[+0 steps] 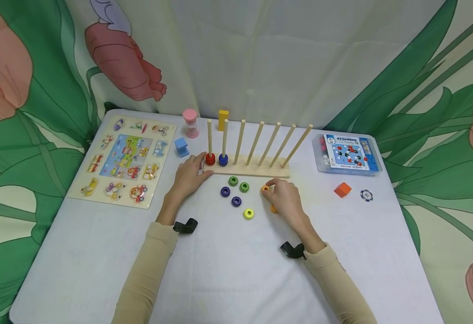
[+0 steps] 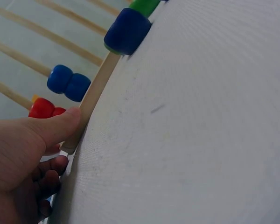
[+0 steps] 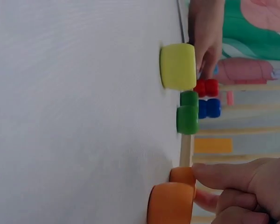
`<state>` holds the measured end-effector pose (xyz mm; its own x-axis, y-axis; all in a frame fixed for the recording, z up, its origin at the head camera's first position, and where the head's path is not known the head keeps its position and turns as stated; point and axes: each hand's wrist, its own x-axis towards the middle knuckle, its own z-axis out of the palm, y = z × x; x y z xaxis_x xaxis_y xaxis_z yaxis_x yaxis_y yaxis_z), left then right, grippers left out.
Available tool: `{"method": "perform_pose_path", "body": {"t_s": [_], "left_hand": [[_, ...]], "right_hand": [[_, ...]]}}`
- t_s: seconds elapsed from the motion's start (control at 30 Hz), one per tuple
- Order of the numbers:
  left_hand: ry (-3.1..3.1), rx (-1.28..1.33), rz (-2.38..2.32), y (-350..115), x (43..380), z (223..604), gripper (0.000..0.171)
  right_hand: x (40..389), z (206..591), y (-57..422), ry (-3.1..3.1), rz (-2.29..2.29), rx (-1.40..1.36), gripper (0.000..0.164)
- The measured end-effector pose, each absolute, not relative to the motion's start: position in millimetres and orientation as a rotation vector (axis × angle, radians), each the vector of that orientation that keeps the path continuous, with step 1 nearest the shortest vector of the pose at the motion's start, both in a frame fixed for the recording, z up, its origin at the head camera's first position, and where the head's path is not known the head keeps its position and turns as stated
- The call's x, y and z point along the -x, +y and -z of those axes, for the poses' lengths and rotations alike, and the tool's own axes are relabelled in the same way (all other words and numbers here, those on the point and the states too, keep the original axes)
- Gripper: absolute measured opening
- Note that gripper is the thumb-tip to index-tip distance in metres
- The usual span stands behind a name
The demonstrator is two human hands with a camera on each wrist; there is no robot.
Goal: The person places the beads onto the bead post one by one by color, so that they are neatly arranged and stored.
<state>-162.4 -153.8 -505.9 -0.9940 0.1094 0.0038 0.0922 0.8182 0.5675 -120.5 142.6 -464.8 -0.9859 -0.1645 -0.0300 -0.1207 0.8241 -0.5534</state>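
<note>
A wooden pegboard [image 1: 256, 171] with several upright pegs stands mid-table. My left hand [image 1: 188, 174] grips its left end, thumb on the front edge. Red beads [image 1: 209, 160] sit on the first peg and blue beads [image 1: 223, 161] on the second. To the right, my right hand [image 1: 286, 201] pinches an orange bead [image 3: 181, 174] down at the table surface, in front of the board. Another orange bead [image 3: 171, 205] lies by that hand, partly hidden in the head view. Loose green beads [image 1: 233, 181], dark blue beads [image 1: 236, 202] and a yellow bead [image 1: 248, 217] lie between the hands.
At left lies a picture puzzle board [image 1: 157, 173]. Behind stand a pink sand timer [image 1: 190, 123], a blue block [image 1: 181, 146] and a yellow block [image 1: 222, 120]. Rightward are a plastic case [image 1: 347, 154], an orange block [image 1: 343, 189] and a patterned chip [image 1: 366, 195].
</note>
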Motion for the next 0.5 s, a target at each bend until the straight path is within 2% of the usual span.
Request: {"method": "perform_pose_path", "body": {"t_s": [0.2,0.5], "left_hand": [[2.955,-0.162,-0.923,-151.9,161.7,505.6,0.071],[2.966,-0.157,-0.916,-152.4,161.1,503.5,0.07]], "right_hand": [[119.5,440.4,131.8,3.016,0.903,0.31,0.029],[133.3,333.8,96.1,3.177,1.253,0.546,0.034]]}}
